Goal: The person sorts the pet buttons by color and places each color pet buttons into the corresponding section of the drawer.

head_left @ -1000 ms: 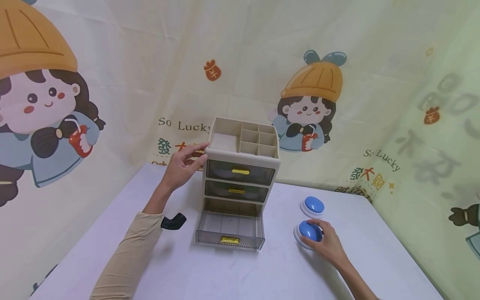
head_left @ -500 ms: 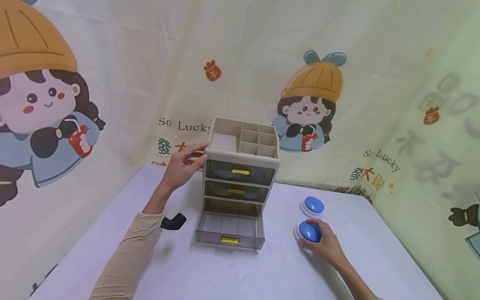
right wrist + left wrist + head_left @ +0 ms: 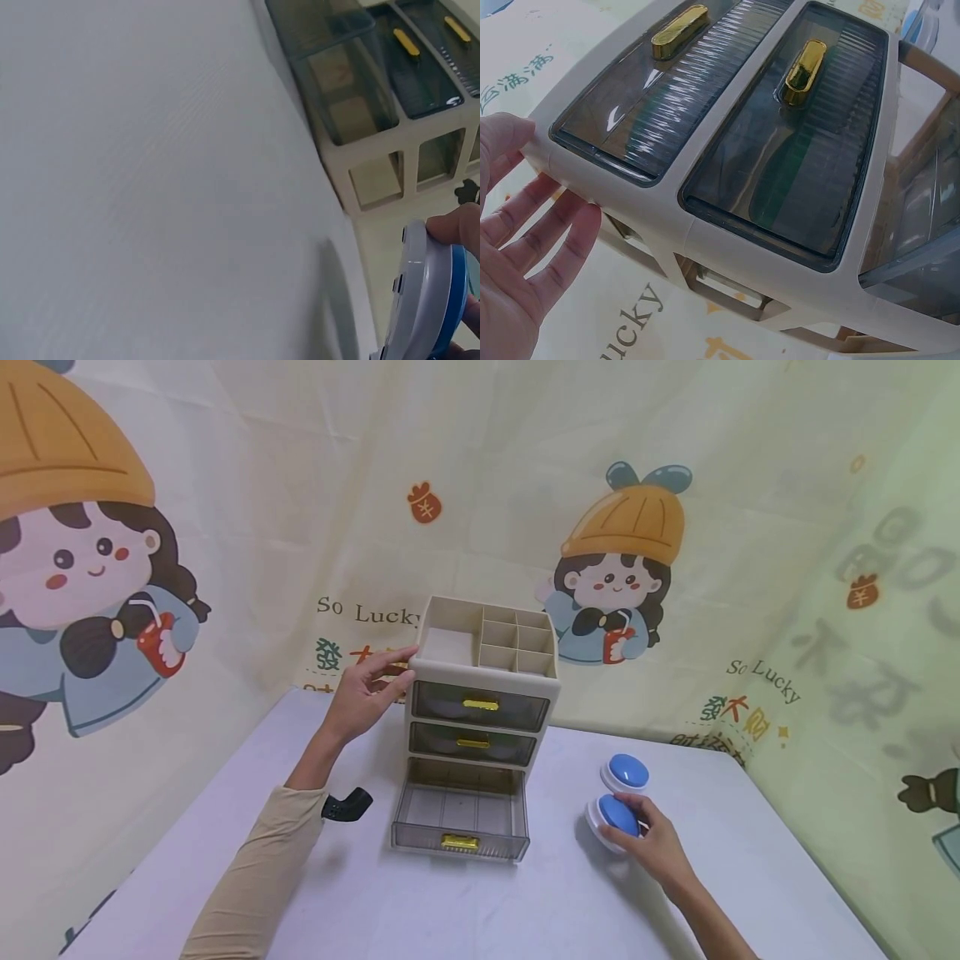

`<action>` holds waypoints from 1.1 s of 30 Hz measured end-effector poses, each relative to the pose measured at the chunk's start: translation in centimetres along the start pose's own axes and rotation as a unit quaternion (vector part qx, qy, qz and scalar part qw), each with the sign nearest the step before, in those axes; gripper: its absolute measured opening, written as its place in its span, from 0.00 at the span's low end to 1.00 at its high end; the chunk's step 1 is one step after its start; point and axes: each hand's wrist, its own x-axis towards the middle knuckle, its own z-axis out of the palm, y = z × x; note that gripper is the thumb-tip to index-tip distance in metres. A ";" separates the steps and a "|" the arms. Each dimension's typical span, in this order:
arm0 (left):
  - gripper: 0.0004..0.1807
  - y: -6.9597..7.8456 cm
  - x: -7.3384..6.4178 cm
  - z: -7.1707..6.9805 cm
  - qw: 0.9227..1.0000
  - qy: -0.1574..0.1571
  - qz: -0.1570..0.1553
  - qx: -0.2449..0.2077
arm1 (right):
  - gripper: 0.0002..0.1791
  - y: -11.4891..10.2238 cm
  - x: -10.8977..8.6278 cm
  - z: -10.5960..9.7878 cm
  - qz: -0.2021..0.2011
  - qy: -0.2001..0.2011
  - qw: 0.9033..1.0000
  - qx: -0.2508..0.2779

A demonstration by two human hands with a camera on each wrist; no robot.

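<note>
My left hand (image 3: 365, 692) rests its fingertips on the upper left side of a beige desktop drawer organizer (image 3: 487, 675); the left wrist view shows its fingers (image 3: 577, 236) fairly straight against the side. The organizer's bottom drawer (image 3: 460, 822) is pulled out, with nothing seen inside, and the upper two drawers are closed. My right hand (image 3: 660, 847) grips a round blue push button (image 3: 617, 815) with a white base by its edges. In the right wrist view that button (image 3: 429, 292) is tilted and raised off the table, its shadow beneath.
A second blue push button (image 3: 628, 770) sits just behind the held one. Beside my left forearm is a black curved object (image 3: 347, 804), partly behind the sleeve. A printed cloth (image 3: 480, 460) hangs behind the white table (image 3: 465, 910).
The right hand has lifted and tilted the nearer push button, moving it slightly up and left. The left hand and the organizer have stayed still.
</note>
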 end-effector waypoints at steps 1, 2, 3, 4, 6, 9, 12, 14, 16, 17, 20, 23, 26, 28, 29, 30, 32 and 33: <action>0.23 0.0 0.0 0.0 1.000 0.000 0.000 0.000 | 0.36 -0.2 0.0 0.0 0.000 0.001 1.000 0.010; 0.23 0.0 0.0 0.0 1.000 0.000 0.000 0.000 | 0.35 -0.4 -0.1 0.0 0.000 0.000 1.000 0.021; 0.23 0.0 0.0 0.0 1.000 0.000 -0.001 0.000 | 0.35 -0.6 -0.1 -0.1 -0.001 -0.001 0.999 0.032; 0.23 0.0 0.0 0.0 1.000 0.001 -0.002 0.000 | 0.35 -0.8 -0.1 -0.1 0.000 -0.002 0.999 0.040; 0.23 0.0 0.0 0.0 1.000 0.002 -0.005 0.001 | 0.35 -1.2 -0.3 -0.1 0.005 -0.004 0.998 0.055; 0.23 0.0 0.0 0.0 1.000 0.003 -0.006 0.002 | 0.35 -1.6 -0.4 -0.1 0.006 -0.012 0.998 0.067; 0.23 0.0 0.0 0.0 1.000 0.003 -0.004 0.002 | 0.35 -2.1 -0.7 -0.2 0.002 -0.019 0.997 0.072; 0.23 0.0 0.0 0.0 1.000 0.002 -0.002 0.003 | 0.36 -2.5 -0.9 -0.2 0.000 -0.025 0.997 0.073; 0.23 -0.1 0.0 0.0 1.000 0.002 -0.001 0.003 | 0.36 -3.0 -1.1 -0.2 -0.003 -0.029 0.997 0.075; 0.23 -0.1 0.0 0.0 1.000 0.002 -0.001 0.003 | 0.36 -3.3 -1.2 -0.2 -0.004 -0.031 0.996 0.078; 0.23 -0.2 0.0 0.0 1.000 0.002 0.000 0.002 | 0.36 -4.2 -1.5 -0.2 -0.009 -0.037 0.996 0.078; 0.23 -0.2 0.0 -0.1 1.000 0.002 0.001 0.001 | 0.36 -5.0 -2.0 -0.1 -0.017 -0.040 0.996 0.075; 0.23 -0.1 0.0 -0.1 1.000 0.002 0.003 -0.003 | 0.35 -5.9 -2.4 -0.1 -0.029 -0.043 0.996 0.077; 0.23 -0.1 0.0 -0.1 1.000 0.001 0.002 -0.003 | 0.35 -6.3 -2.7 0.0 -0.038 -0.043 0.995 0.078; 0.23 -0.1 0.0 0.0 1.000 0.001 0.002 -0.003 | 0.35 -6.6 -2.8 0.1 -0.044 -0.043 0.995 0.078; 0.23 0.0 0.0 0.0 1.000 0.001 0.001 -0.003 | 0.34 -6.8 -2.9 0.2 -0.050 -0.042 0.995 0.081; 0.23 -0.1 0.0 0.0 1.000 0.002 -0.003 -0.002 | 0.34 -7.1 -3.1 0.3 -0.059 -0.041 0.994 0.084; 0.23 -0.1 0.0 0.0 1.000 0.002 -0.005 -0.002 | 0.34 -7.3 -3.2 0.4 -0.064 -0.040 0.993 0.087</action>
